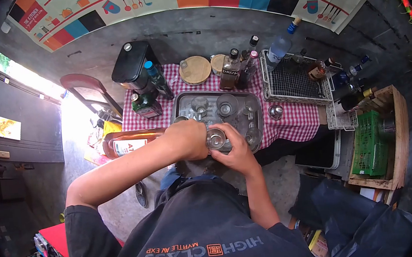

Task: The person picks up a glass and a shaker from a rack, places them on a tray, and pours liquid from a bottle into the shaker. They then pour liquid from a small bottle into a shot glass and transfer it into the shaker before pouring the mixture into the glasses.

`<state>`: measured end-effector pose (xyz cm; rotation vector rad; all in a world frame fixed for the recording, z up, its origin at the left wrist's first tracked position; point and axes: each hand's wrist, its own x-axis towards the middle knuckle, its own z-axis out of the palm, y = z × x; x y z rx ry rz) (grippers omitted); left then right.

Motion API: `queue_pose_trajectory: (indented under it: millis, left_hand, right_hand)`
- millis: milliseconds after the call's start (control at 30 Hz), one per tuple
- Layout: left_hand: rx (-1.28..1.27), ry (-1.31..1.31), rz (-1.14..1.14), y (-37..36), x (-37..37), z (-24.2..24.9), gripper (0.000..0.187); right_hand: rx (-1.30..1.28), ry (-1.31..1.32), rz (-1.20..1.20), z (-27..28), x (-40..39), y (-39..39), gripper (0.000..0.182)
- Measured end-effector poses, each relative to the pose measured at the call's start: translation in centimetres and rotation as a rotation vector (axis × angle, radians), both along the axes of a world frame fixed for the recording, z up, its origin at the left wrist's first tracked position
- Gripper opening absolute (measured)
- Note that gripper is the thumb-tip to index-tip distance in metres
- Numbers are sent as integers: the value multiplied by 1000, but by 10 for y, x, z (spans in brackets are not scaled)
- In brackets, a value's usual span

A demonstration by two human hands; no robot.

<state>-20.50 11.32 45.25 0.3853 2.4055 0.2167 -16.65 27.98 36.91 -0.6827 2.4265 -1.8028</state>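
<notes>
My left hand is closed round the neck of a bottle of amber-pink liquid. The bottle lies nearly level, its base to the left; its mouth is hidden by the hand. Right beside it, my right hand holds a small clear glass between thumb and fingers. Both hands are over the near edge of a grey metal tray. On the tray stand several glasses, among them one at the back left and a wider one beside it.
Bottles and round wooden boards stand behind the tray on a checked cloth. A green bottle and a black container are left. To the right are a wire basket, a jigger-like metal object and a wooden crate.
</notes>
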Motion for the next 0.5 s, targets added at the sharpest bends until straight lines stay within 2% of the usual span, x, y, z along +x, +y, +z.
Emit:
queue_pose_trajectory:
  millis: [200, 300, 500]
  left_hand:
    - [3, -7, -2, -1, 1, -1, 33]
    - [-11, -27, 0, -1, 0, -1, 33]
    - [-9, -14, -10, -4, 2, -1, 33]
  right_hand:
    - [-15, -55, 12, -7, 1, -1, 54]
    - [-19, 4, 17, -13, 0, -3, 52]
    - [-29, -92, 42, -10, 1, -4, 52]
